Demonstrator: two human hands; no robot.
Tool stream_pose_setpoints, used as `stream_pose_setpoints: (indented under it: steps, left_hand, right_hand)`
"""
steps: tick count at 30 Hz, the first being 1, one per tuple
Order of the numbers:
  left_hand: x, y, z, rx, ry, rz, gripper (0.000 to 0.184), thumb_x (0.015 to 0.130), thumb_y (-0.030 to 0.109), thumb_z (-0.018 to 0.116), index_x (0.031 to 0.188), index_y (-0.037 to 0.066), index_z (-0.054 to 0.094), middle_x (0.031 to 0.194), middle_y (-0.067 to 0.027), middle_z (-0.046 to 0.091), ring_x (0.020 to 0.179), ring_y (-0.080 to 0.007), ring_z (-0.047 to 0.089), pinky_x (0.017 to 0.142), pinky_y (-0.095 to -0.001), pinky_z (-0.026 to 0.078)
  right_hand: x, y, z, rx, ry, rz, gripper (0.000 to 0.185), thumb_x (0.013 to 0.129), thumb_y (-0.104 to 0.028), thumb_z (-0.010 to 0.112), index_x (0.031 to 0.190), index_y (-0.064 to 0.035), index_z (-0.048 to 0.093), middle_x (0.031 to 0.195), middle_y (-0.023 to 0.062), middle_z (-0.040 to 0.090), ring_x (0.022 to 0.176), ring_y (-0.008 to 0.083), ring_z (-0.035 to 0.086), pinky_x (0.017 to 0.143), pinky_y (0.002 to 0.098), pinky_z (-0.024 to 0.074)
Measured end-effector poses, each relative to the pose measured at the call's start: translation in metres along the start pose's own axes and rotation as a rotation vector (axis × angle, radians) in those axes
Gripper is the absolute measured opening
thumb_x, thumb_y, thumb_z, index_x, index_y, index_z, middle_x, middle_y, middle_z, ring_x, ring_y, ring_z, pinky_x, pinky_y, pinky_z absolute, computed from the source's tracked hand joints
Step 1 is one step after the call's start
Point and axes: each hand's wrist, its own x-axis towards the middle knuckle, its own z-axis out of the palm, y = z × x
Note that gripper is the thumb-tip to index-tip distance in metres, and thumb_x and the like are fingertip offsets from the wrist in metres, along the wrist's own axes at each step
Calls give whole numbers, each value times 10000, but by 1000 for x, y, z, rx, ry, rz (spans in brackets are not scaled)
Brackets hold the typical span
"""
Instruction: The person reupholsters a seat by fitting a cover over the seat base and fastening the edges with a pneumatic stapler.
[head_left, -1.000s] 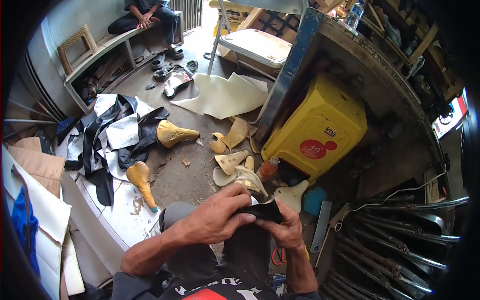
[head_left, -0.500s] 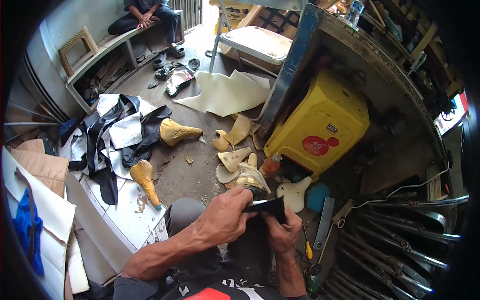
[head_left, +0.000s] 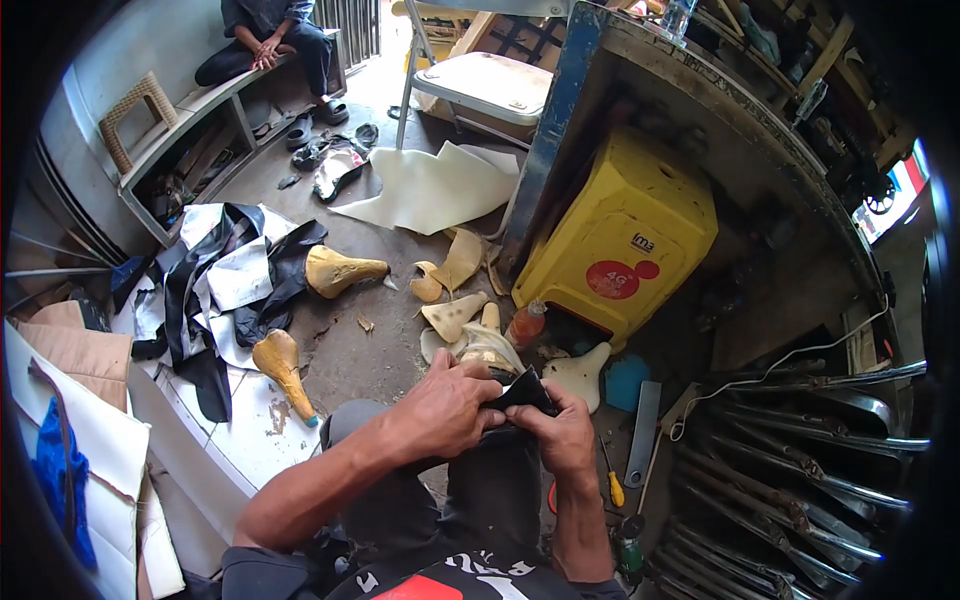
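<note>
Between my two hands, above my lap, is a piece of black vinyl-like material (head_left: 527,393) with a pale underside. My left hand (head_left: 440,408) is closed on its left side, and the fingers of my right hand (head_left: 562,430) pinch its lower right edge. Just beyond the hands lie pale foam bicycle-saddle pads (head_left: 455,315), one partly covered by a whitish sheet. Another pale saddle pad (head_left: 588,380) rests right behind my right hand. Two yellowish saddle shapes, one lying farther back (head_left: 340,272) and one nearer (head_left: 280,368), are on the floor to the left.
An orange bottle (head_left: 526,325) stands before a yellow plastic stool (head_left: 630,240). To the right lie a yellow-handled screwdriver (head_left: 616,488), a flat metal bar (head_left: 643,435) and stacked metal tubes (head_left: 800,480). Black and white scraps (head_left: 240,275) lie left. A person (head_left: 270,40) sits far back.
The black piece has been turned and folded, its corner now pointing up. Both hands remain on it, the left moved slightly left and up. The whole view has shifted a little.
</note>
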Motion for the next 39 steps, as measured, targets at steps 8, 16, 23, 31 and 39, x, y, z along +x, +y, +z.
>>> stream_pose_setpoints:
  steps: [8, 16, 23, 31, 39]
  left_hand:
    - [15, 7, -11, -162, -288, -306, 301, 913, 324, 777, 1060, 64, 754, 1091, -131, 738, 1150, -318, 655, 945, -446, 455]
    - [6, -5, 18, 154, 313, -19, 207, 780, 181, 816, 887, 59, 688, 921, -93, 661, 958, -282, 635, 896, -427, 413]
    - [8, 1, 27, 264, 360, 14, 216, 756, 176, 786, 906, 76, 669, 915, -71, 603, 1004, -252, 608, 927, -431, 398]
    - [1, 5, 40, 369, 413, 23, 163, 775, 177, 734, 887, 90, 655, 898, -59, 576, 966, -225, 592, 940, -421, 383]
    - [0, 12, 50, 412, 456, 30, 204, 734, 144, 753, 884, 77, 631, 919, -81, 572, 977, -255, 592, 923, -427, 384]
  right_hand:
    - [-4, 25, -21, 474, -60, -23, 332, 896, -133, 790, 1190, -1, 710, 1163, 85, 705, 997, 128, 675, 900, 275, 522]
    - [-164, 293, -159, -952, 293, 668, 752, 819, -325, 812, 1403, 66, 545, 1255, 289, 694, 1218, 474, 645, 1029, 506, 529]
    - [-264, 404, -140, -1119, 443, 758, 1119, 740, -210, 905, 1586, 9, 205, 1468, 324, 516, 1330, 464, 571, 1092, 479, 496]
    - [-212, 344, -163, -939, 486, 857, 536, 806, -354, 753, 1148, 52, 678, 965, 228, 769, 952, 437, 749, 841, 493, 573]
    - [-115, -2, -50, -412, 240, 211, 236, 861, -166, 724, 959, 48, 729, 800, 109, 732, 750, 164, 700, 726, 367, 565]
